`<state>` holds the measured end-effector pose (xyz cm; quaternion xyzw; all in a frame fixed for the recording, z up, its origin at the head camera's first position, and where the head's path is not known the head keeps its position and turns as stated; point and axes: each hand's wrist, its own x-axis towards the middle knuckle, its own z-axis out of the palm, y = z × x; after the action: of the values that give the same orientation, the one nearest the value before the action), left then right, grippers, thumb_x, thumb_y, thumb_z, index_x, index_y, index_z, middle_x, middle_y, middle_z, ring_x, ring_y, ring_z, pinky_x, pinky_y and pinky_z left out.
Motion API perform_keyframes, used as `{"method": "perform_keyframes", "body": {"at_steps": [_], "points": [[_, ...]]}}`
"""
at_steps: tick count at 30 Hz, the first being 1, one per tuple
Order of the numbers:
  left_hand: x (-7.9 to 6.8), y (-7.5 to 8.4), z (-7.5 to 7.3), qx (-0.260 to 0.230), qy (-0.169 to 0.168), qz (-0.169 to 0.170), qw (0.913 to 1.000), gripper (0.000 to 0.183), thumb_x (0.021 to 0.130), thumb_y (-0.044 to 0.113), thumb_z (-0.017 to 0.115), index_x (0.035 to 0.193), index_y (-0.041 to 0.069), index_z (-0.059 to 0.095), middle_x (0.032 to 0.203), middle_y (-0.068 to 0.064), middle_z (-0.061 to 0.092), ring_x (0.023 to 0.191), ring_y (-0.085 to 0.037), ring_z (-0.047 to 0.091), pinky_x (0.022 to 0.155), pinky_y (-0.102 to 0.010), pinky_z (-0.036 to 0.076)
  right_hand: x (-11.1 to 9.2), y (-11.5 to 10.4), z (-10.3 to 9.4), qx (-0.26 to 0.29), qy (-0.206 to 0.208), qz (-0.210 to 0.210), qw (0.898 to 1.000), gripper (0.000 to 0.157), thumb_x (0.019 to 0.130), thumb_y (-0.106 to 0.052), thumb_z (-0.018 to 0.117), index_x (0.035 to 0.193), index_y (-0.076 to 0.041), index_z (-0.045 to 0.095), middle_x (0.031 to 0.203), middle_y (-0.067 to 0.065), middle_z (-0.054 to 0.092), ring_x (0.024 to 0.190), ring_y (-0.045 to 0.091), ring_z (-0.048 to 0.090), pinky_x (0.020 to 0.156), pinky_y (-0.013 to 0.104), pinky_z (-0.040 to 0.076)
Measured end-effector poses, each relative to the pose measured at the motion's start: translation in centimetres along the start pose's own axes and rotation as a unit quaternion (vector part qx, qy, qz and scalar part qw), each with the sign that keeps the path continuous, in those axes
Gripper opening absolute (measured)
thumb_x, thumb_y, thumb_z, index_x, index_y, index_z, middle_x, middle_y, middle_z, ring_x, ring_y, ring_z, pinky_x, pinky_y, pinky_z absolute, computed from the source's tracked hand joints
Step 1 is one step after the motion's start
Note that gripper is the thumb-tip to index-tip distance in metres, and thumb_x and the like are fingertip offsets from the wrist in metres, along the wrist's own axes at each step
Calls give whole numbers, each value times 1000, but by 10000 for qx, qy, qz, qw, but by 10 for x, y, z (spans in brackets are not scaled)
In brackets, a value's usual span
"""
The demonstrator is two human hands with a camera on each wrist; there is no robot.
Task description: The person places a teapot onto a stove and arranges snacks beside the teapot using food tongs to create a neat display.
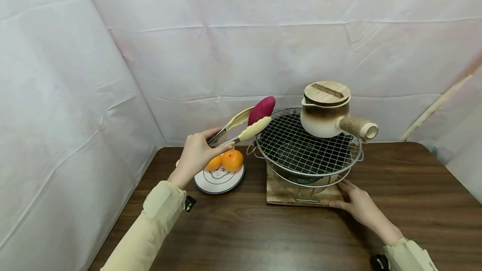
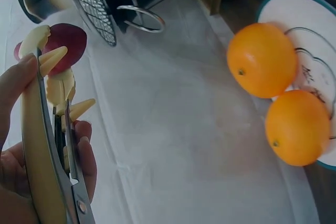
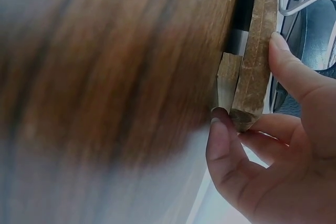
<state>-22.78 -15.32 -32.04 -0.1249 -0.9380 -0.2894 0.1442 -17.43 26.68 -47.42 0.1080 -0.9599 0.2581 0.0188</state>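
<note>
The round grill (image 1: 303,154) stands on a wooden board (image 1: 275,197), its corner held by the right hand (image 1: 357,204) at five o'clock; the lidded pot (image 1: 318,121) sits atop at one. At ten, tongs (image 1: 256,129), gripped firmly in the left hand (image 1: 196,154), clasp a purple-red oblong (image 1: 261,110); at half past eight, a plate (image 1: 215,186) bears oranges (image 1: 232,160).

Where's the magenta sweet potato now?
In the head view, the sweet potato is in the tongs in the left hand, near the left edge of the grill.
</note>
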Motion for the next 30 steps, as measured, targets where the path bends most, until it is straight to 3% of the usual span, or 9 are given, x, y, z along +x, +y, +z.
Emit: {"method": "perform_keyframes", "body": {"at_steps": [9, 13, 20, 30], "points": [[6, 13, 6, 76, -130, 2, 9999, 64, 74, 47, 80, 127, 15, 64, 101, -5, 74, 59, -14, 45, 57, -26, 40, 0, 0, 1, 11, 7, 11, 10000, 88, 77, -43, 76, 133, 17, 45, 137, 41, 40, 121, 59, 43, 94, 65, 41], [8, 14, 9, 119, -168, 9, 9998, 65, 74, 46, 80, 129, 14, 63, 92, -6, 74, 53, -13, 37, 55, -27, 37, -1, 0, 1, 30, 0, 33, 10000, 87, 77, -42, 76, 133, 17, 46, 137, 42, 40, 122, 59, 43, 95, 64, 41], [10, 17, 13, 159, -193, -3, 9997, 67, 74, 46, 80, 131, 14, 61, 101, -6, 74, 54, -13, 41, 62, -27, 43, 0, 0, 0, 25, -4, 29, 10000, 87, 77, -43, 76, 133, 17, 46, 138, 42, 40, 122, 59, 43, 95, 65, 40], [11, 22, 18, 265, -214, -149, 9993, 69, 74, 50, 78, 131, 15, 61, 71, -2, 68, 48, -13, 36, 59, -28, 45, 0, 0, 0, -22, 18, 36, 10000, 86, 77, -42, 76, 132, 17, 46, 137, 42, 40, 122, 59, 44, 95, 64, 41]]}}
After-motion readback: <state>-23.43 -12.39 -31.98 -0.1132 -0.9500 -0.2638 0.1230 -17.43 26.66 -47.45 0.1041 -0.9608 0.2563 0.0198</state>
